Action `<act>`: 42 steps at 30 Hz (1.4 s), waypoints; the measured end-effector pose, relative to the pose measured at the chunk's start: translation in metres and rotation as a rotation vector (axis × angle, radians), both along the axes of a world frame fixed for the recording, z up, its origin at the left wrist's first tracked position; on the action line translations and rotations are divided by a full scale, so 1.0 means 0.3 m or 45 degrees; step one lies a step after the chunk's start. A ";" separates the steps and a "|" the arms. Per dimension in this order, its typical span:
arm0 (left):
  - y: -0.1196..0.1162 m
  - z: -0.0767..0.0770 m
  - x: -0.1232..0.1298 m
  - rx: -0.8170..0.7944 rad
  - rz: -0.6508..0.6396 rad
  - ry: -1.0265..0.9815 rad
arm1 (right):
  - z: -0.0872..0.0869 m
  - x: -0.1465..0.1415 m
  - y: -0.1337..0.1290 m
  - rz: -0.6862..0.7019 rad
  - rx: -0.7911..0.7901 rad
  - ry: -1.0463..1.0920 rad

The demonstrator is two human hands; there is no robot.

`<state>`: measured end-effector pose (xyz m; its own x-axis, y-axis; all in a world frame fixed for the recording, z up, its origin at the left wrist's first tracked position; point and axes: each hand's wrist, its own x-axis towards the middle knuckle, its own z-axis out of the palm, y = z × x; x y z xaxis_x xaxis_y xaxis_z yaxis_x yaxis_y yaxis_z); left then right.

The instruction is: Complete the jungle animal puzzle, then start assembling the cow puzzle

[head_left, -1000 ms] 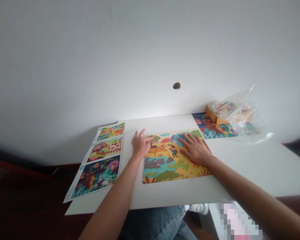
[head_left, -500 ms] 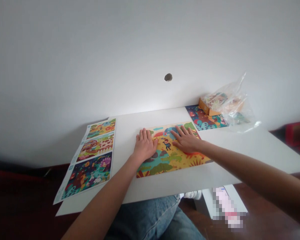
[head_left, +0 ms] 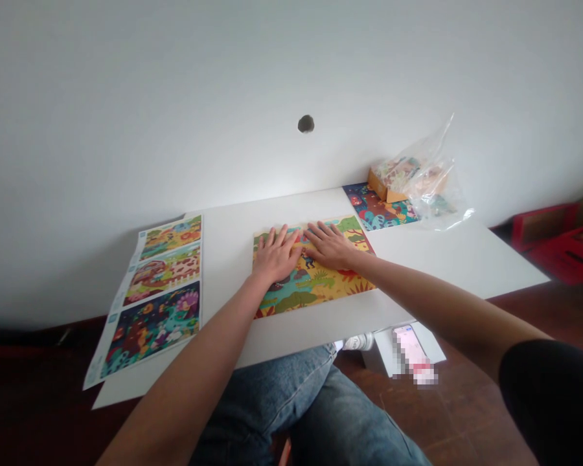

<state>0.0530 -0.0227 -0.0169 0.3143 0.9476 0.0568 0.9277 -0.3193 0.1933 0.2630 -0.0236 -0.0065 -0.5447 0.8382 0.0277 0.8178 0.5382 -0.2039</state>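
Observation:
A colourful animal picture, which looks like a jigsaw puzzle point(head_left: 328, 281), lies flat on the white table point(head_left: 228, 259) in front of me. My left hand point(head_left: 278, 257) rests palm down on its left part, fingers spread. Over its upper middle lies my right hand point(head_left: 331, 248), also flat with the fingers a little apart. The fingertips of both hands are close together near the top of the picture, and the hands cover some of it. Neither hand grips anything.
On the table's left lies a sheet with three printed pictures point(head_left: 162, 281). At the back right, a dark picture point(head_left: 383, 217) lies under an orange box point(head_left: 393, 181) and a clear plastic bag point(head_left: 442, 175). A phone point(head_left: 411, 346) rests on a white box below the table.
My right hand has slid left across the picture, toward my left hand. My left hand remains on the picture's left side, its fingers more spread. The whole view has shifted slightly.

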 end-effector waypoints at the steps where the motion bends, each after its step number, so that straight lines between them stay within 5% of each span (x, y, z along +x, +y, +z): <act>1: -0.004 0.000 -0.007 0.010 0.003 0.001 | 0.001 0.015 -0.015 -0.003 -0.005 0.003; 8: -0.044 -0.012 -0.036 0.036 0.013 -0.014 | 0.001 0.092 -0.097 -0.099 0.007 -0.029; 17: -0.067 0.010 0.067 0.000 0.065 0.043 | -0.021 -0.061 -0.057 -0.267 0.023 -0.007; 28: -0.145 -0.008 -0.064 0.034 0.240 0.166 | -0.013 0.047 -0.136 -0.377 0.092 -0.072; 42: -0.107 -0.014 0.073 0.085 0.375 0.188 | -0.010 -0.058 -0.094 -0.442 0.108 -0.082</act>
<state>0.0750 -0.0547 -0.0211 0.0367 0.9947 0.0963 0.9985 -0.0404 0.0372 0.2458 -0.0518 -0.0096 -0.2309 0.9697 0.0798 0.9644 0.2390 -0.1129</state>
